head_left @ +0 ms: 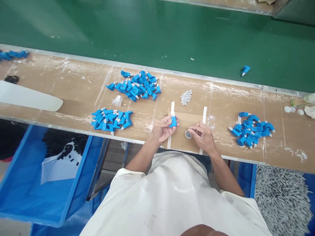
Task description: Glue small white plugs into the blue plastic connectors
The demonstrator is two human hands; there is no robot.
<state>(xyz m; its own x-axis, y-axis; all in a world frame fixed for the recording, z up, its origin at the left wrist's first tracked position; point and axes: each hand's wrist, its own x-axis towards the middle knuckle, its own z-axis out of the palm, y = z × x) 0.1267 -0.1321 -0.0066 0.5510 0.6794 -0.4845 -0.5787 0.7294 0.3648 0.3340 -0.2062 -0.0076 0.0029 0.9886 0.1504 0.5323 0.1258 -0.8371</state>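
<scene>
Between the fingers of my left hand [161, 130] is a blue plastic part [173, 121] with a white tip pointing away from me. My right hand [203, 136] has its fingertips pinched at a small round dish [188, 133] on the cardboard. Whether those fingertips hold anything is too small to tell. Beyond my hands lies a little heap of grey pellet-like pieces [186, 97]. Some tiny brass-coloured bits [165, 114] lie just past my left hand. White tape strips [204, 114] run along the cardboard on both sides of the dish.
Piles of blue parts lie at back left [140, 85], front left [112, 120] and right [252, 128]. A clear plastic piece [117, 101] sits between the left piles. One blue part [245, 70] rests on the green surface [157, 39]. Blue crates [71, 200] stand below the bench.
</scene>
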